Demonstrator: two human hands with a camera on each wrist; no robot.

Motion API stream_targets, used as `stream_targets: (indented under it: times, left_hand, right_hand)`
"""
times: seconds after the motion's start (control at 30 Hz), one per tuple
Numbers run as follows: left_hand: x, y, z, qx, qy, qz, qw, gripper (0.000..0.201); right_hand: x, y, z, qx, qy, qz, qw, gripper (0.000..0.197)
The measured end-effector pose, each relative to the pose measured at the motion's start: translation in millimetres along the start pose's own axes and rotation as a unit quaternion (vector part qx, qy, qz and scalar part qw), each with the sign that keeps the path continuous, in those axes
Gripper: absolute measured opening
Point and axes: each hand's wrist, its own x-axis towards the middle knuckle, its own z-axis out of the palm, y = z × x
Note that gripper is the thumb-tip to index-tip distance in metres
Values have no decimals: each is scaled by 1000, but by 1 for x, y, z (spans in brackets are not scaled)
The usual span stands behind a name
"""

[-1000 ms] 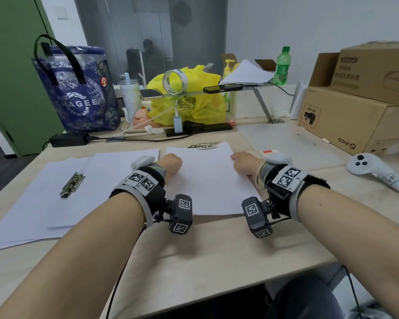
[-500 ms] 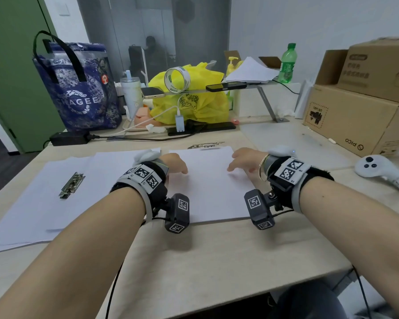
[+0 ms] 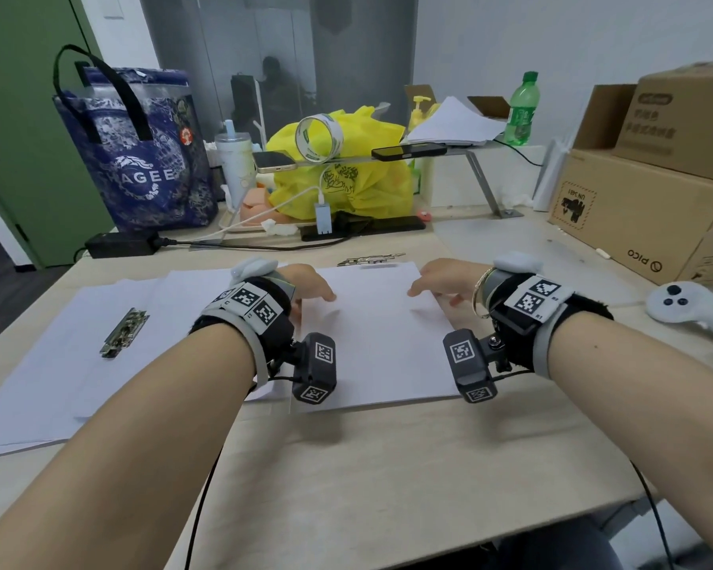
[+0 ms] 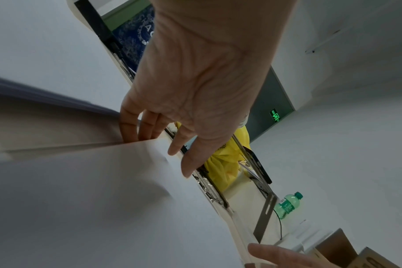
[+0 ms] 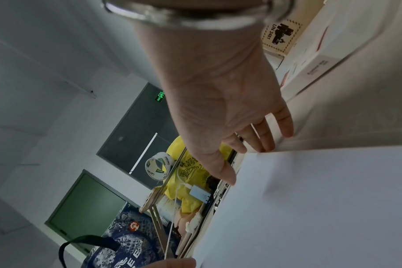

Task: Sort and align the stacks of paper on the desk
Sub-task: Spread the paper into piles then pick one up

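White paper stack (image 3: 371,339), long axis running away, hands (image 3: 309,288) flanking

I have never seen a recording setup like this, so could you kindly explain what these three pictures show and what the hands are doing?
No machine here: a person wears a head camera and one camera strapped under each wrist. The wide picture is from the head; the other two look along each palm. The left hand and right hand, fingers relaxed, frame the far corners of a white paper stack on the desk; neither grips it. To the left lie looser sheets with a metal clip on them. To the right lies a white controller.
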Motion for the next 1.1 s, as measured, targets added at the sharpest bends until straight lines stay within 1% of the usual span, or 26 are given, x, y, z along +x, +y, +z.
stream_targets:
  times: [0.07,0.1,0.17,0.2,0.23,0.27,0.3,0.33,0.37,0.43,0.53,0.6,0.67,0.77,0.87,0.9,0.97,1.0,1.07,1.1]
  left_hand:
    - [-1,2,-2,7,-10,-6,1000,57]
    - [-1,3,-2,6,-16,-7,1000,59]
    - [2,6,-3,4,-25,-8,1000,65]
    - [4,8,-3,21,-17,-2,1000,68]
    - [5,10,-5,53,-5,10,999,71]
    - [4,12,-8,91,4,21,996,74]
    - [3,15,-12,127,12,34,991,76]
    - [1,18,-15,156,12,43,987,78]
    - [0,21,-17,180,4,51,982,80]
    - [0,25,-20,221,-17,56,973,84]
    - [1,23,-18,264,-59,61,961,83]
    - [6,20,-17,274,-66,63,957,84]
    - [9,18,-18,280,-68,66,955,86]
    - [15,16,-17,285,-69,65,954,92]
    - [23,14,-16,285,-66,60,954,99]
    - [24,14,-16,287,-64,58,954,100]
    - [24,14,-16,296,-58,59,952,102]
    - [25,14,-17,302,-57,61,950,102]
    - [25,14,-16,312,-59,63,946,102]
    - [25,12,-18,314,-60,63,945,101]
  right_hand:
    - [1,-1,-3,-12,10,6,1000,34]
    - [1,-2,-3,-20,18,3,1000,37]
    - [2,-4,-5,-33,38,-6,999,55]
    - [3,-7,-7,-36,45,-10,998,59]
    - [5,-10,-9,-33,48,-13,998,59]
    - [8,-14,-12,-25,50,-17,998,53]
    - [13,-17,-14,-14,54,-21,998,43]
    - [19,-21,-16,1,60,-24,998,33]
    - [24,-24,-16,22,62,-22,998,28]
    - [37,-30,-15,86,67,-15,994,26]
    - [47,-35,-8,173,69,4,982,37]
    - [54,-39,-4,205,67,17,976,33]
    - [58,-44,-3,203,71,34,976,23]
    - [63,-50,-7,166,77,36,982,19]
    - [69,-61,-9,197,103,5,975,27]
    - [69,-67,-9,198,114,-11,974,24]
    - [67,-80,-5,148,112,-50,981,11]
    - [68,-87,-2,115,95,-76,986,16]
    - [70,-96,5,46,53,-104,992,47]
    - [72,-102,10,7,35,-114,993,51]
